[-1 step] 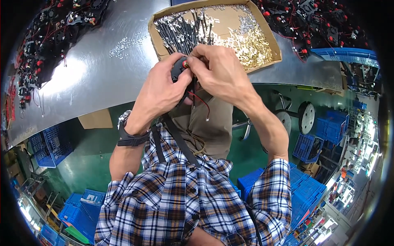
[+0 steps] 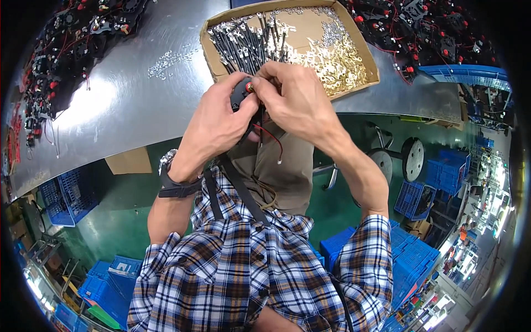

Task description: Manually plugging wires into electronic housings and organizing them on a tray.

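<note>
My left hand [image 2: 218, 119] is closed around a black plastic part [image 2: 238, 95] just past the near edge of the table. A round red terminal [image 2: 249, 87] sits on the part's upper side. My right hand [image 2: 298, 102] has its thumb and fingers pinched together at that terminal; whatever lies between the fingertips is too small or hidden to make out. From beneath the part a thin red wire [image 2: 275, 138] with a small white plug hangs over my lap. Beyond both hands stands a shallow cardboard tray [image 2: 362, 52] holding black cables [image 2: 240, 47] with ring lugs and loose brass-coloured lugs [image 2: 345, 66].
Small metal washers [image 2: 163, 65] lie scattered on the metal table [image 2: 144, 105]. Black parts with red terminals are heaped at far left [image 2: 61, 50] and far right [image 2: 426, 33]. Blue crates [image 2: 409, 246] and a wheeled stool base [image 2: 381, 157] stand on the green floor.
</note>
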Demonstrator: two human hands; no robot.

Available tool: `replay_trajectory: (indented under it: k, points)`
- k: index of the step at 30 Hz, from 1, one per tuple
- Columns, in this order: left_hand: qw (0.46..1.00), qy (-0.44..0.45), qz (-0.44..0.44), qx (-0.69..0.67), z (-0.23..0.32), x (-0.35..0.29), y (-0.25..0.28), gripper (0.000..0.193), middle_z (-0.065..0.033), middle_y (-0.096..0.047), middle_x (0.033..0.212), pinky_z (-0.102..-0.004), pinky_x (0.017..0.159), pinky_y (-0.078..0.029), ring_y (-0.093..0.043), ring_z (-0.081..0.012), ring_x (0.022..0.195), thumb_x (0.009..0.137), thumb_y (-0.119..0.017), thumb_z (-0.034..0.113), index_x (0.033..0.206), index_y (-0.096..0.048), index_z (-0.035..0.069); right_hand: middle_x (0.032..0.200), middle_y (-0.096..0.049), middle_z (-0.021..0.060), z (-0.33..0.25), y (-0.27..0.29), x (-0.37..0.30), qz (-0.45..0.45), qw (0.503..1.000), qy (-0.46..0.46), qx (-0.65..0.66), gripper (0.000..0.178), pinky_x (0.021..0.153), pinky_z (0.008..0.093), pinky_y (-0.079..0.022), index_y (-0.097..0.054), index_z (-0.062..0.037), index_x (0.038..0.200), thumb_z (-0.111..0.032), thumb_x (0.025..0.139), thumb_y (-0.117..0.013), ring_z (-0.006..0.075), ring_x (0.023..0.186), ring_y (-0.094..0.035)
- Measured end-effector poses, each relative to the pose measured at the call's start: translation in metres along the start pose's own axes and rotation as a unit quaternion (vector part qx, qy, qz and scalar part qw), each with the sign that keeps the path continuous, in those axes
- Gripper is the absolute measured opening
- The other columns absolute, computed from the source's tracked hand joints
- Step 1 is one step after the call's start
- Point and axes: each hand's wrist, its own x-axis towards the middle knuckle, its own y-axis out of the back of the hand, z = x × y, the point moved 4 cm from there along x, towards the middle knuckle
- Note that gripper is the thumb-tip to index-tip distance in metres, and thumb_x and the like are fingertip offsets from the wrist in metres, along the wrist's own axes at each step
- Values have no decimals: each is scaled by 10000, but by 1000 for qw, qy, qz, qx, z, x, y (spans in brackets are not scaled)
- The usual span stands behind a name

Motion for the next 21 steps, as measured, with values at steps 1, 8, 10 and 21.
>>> replay_trajectory:
  k: [1, 8, 10, 21]
  points:
    - [1000, -3, -1, 0, 1, 1, -1, 272, -116, -660, 848, -309, 511, -564, -708, -192, 631, 973, -556, 154, 1151, -584, -50, 697, -661, 185, 3, -1, -3, 20, 999, -30, 22, 188, 573, 386, -485, -682, 37, 927, -143, 943, -630, 313, 599, -651]
    - [1000, -22, -6, 14, -5, 5, 3, 275, -118, -680, 867, -308, 527, -556, -711, -204, 615, 972, -559, 152, 1154, -588, -52, 808, -669, 114, -4, -5, -14, 17, 942, 214, -259, 231, 582, 391, -544, -615, -19, 1038, -82, 822, -668, 295, 673, -688]
    - [996, -64, -2, 54, -4, 7, 4, 278, -119, -681, 864, -311, 534, -556, -712, -205, 612, 970, -561, 151, 1158, -589, -52, 813, -665, 112, -7, -3, -14, 4, 934, 225, -278, 252, 584, 392, -542, -606, -15, 1056, -79, 820, -665, 291, 690, -691]
    - [998, -58, -31, 20, 2, 7, 4, 307, -104, -679, 857, -298, 558, -556, -714, -185, 611, 935, -578, 122, 1182, -571, -60, 854, -658, 133, -3, 12, 5, -91, 916, 305, -245, 281, 646, 430, -553, -581, 4, 1099, -75, 836, -638, 324, 751, -696]
